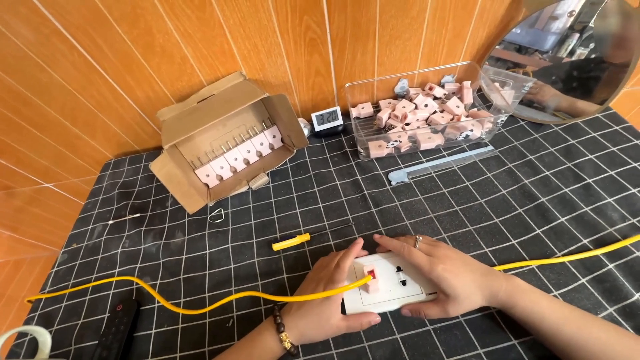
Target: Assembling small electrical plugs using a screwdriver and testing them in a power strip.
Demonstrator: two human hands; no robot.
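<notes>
Both hands steady the white socket plate [393, 288] near the 6 o'clock table edge, the left hand [331, 293] pinching a small pink plug [370, 279] seated at the plate's 9 o'clock end, the right hand [440, 277] flat over its 3 o'clock side.

Smooth white plastic socket plate [400, 293], matt checked cloth [533, 193], seemingly glossy wood panelling [200, 40]

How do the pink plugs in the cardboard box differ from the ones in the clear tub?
The plugs in the cardboard box stand in one neat row, prongs pointing up; those in the clear tub lie heaped at random. The box row holds few, the tub many more. Both hold small pink blocks.
</notes>
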